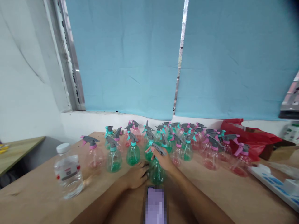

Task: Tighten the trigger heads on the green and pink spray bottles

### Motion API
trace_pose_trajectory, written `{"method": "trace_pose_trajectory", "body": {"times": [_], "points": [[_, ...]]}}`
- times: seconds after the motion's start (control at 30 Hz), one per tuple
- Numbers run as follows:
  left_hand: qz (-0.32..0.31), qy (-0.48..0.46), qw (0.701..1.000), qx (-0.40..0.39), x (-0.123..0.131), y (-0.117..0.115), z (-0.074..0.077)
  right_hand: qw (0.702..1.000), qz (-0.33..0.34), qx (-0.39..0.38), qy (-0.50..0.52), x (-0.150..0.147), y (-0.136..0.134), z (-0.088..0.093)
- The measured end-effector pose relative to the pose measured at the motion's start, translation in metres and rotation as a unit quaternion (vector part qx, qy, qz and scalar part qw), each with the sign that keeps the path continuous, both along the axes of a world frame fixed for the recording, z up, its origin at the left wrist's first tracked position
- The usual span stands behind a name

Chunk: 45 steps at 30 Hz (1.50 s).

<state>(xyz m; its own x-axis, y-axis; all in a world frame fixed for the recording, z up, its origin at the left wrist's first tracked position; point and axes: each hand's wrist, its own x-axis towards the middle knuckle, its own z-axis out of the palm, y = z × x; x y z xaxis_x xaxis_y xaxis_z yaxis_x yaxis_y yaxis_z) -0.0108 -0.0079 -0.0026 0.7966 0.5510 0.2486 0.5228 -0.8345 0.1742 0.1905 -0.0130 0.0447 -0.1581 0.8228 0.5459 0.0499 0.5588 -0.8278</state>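
My right hand is closed around the grey spray head of a green spray bottle, which stands upright in front of me. My left hand rests on the table just left of that bottle. Its fingers are loosely bent and slightly apart, with nothing seen in them. Just behind my hands stand more spray bottles, among them a green one and a pink one. A phone, its screen blurred out, lies nearest to me.
Several green and pink spray bottles fill the back of the wooden table. At left stands a water bottle. On the right are a red plastic bag, a cardboard box and a white power strip. Blue curtains hang behind.
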Motion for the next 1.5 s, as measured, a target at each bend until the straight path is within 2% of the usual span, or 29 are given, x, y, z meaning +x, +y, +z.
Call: {"method": "trace_pose_trajectory", "body": {"times": [0.27,0.37,0.47,0.57,0.67,0.73,0.83,0.9,0.97,1.13,1.27,1.4,1.5], "points": [[0.012,0.002,1.0,-0.006,0.001,-0.001,0.003,0.999,0.027,0.003,0.044,0.0,0.003,-0.007],[0.046,0.008,0.999,-0.01,0.004,-0.003,0.007,0.997,0.047,0.023,0.065,0.002,0.001,-0.01],[0.091,-0.024,0.996,-0.006,0.006,-0.007,0.017,0.992,0.083,0.028,0.086,0.004,-0.003,-0.003],[0.103,-0.111,0.988,0.043,0.005,-0.011,0.028,0.991,0.096,0.034,0.081,0.01,-0.007,0.016],[0.112,-0.197,0.962,0.149,0.0,-0.012,0.035,0.997,0.009,0.072,0.006,0.026,-0.014,0.049],[0.139,-0.244,0.931,0.233,-0.004,-0.011,0.035,0.992,-0.019,0.091,-0.084,0.044,-0.023,0.073],[0.198,-0.312,0.867,0.335,-0.012,-0.004,0.035,0.966,-0.034,0.08,-0.243,0.076,-0.04,0.104],[0.231,-0.339,0.835,0.368,-0.016,0.001,0.036,0.95,-0.039,0.06,-0.303,0.096,-0.05,0.116],[0.266,-0.342,0.823,0.367,-0.018,0.005,0.038,0.934,-0.059,0.045,-0.348,0.113,-0.058,0.122],[0.323,-0.324,0.828,0.325,-0.019,0.004,0.044,0.892,-0.132,0.029,-0.431,0.141,-0.061,0.124],[0.327,-0.336,0.83,0.303,-0.018,0.003,0.045,0.862,-0.168,0.011,-0.478,0.157,-0.052,0.119],[0.314,-0.356,0.821,0.318,-0.02,0.005,0.047,0.829,-0.19,-0.017,-0.525,0.176,-0.04,0.109],[0.308,-0.369,0.813,0.328,-0.022,0.007,0.051,0.817,-0.192,-0.051,-0.542,0.186,-0.034,0.103]]}}
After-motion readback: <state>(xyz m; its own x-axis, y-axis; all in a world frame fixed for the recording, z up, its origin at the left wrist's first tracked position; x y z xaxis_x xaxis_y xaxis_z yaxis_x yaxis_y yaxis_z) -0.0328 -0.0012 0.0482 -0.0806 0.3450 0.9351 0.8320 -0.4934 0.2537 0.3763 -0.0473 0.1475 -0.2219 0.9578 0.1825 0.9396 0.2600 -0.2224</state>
